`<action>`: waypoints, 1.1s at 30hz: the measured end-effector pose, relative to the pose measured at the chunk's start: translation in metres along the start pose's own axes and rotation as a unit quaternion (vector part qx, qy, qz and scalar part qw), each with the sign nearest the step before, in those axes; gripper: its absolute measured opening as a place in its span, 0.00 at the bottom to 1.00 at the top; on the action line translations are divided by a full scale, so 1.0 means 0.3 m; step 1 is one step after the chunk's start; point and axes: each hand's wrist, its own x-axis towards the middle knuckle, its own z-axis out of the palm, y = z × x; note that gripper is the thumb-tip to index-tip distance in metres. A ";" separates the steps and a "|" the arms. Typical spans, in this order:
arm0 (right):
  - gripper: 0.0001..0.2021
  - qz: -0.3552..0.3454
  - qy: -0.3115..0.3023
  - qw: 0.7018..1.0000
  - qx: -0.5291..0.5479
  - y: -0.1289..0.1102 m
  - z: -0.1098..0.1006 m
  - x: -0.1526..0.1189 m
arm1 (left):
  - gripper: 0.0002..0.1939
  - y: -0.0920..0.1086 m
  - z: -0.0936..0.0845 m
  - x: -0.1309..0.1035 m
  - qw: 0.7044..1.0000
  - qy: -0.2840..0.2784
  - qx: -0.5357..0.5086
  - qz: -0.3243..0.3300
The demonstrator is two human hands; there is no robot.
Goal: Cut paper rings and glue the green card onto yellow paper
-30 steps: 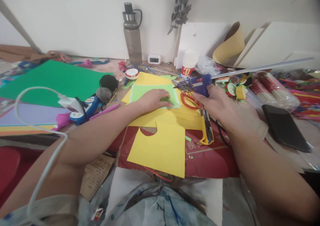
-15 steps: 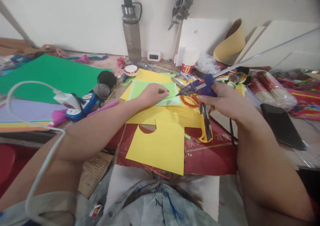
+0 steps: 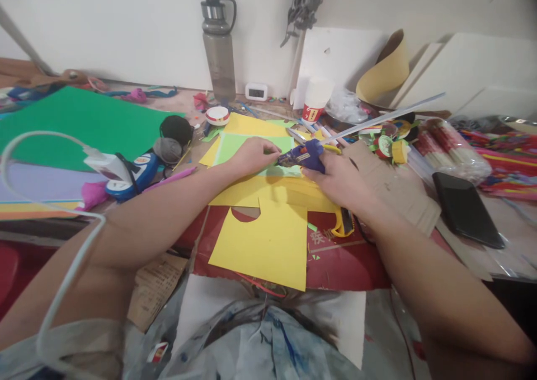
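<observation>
My right hand (image 3: pixel 342 181) is wrapped round a blue hot glue gun (image 3: pixel 310 155), with a long clear glue stick (image 3: pixel 377 118) jutting from its back. The gun's nozzle reaches the fingertips of my left hand (image 3: pixel 257 155). That hand is closed in a pinch over a light green sheet (image 3: pixel 229 145); what its fingers hold is too small to make out. Yellow paper (image 3: pixel 241 123) lies under the green sheet. Nearer me is a yellow piece (image 3: pixel 268 245) with a round notch cut out. A yellow utility knife (image 3: pixel 344 223) lies partly hidden below my right hand.
A grey water bottle (image 3: pixel 220 55), a small white clock (image 3: pixel 256 92) and a paper cup (image 3: pixel 314 103) stand along the wall. Green card (image 3: pixel 84 125) and a blue-and-white power strip (image 3: pixel 132 178) lie left. Cardboard (image 3: pixel 390 187) and a black phone (image 3: pixel 467 209) lie right.
My right hand has moved left with the glue gun, bringing its nozzle to my left fingertips. The orange scissor handles are now hidden, and the cardboard on the right is uncovered.
</observation>
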 end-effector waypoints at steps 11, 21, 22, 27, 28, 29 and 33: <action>0.14 0.034 0.024 0.996 -0.074 0.020 -0.072 -0.017 | 0.14 -0.022 -0.069 -0.013 0.994 -0.080 0.059 0.048; 0.10 0.035 0.039 0.998 -0.044 -0.007 -0.035 -0.011 | 0.21 -0.042 -0.066 -0.030 0.972 -0.123 0.168 0.107; 0.10 0.038 0.036 0.998 -0.041 -0.008 -0.036 -0.011 | 0.21 -0.042 -0.061 -0.029 0.973 -0.118 0.168 0.103; 0.11 0.024 0.052 0.997 -0.052 -0.004 -0.050 -0.015 | 0.21 -0.038 -0.045 -0.029 0.979 -0.084 0.166 0.086; 0.11 0.023 0.051 0.997 -0.057 -0.005 -0.050 -0.015 | 0.20 -0.038 -0.043 -0.028 0.980 -0.078 0.163 0.084; 0.11 0.023 0.044 0.997 -0.060 -0.007 -0.049 -0.015 | 0.20 -0.038 -0.042 -0.028 0.981 -0.074 0.159 0.083; 0.08 0.018 0.003 0.998 -0.055 -0.012 -0.020 -0.008 | 0.17 -0.045 -0.039 -0.022 0.986 -0.065 0.134 0.075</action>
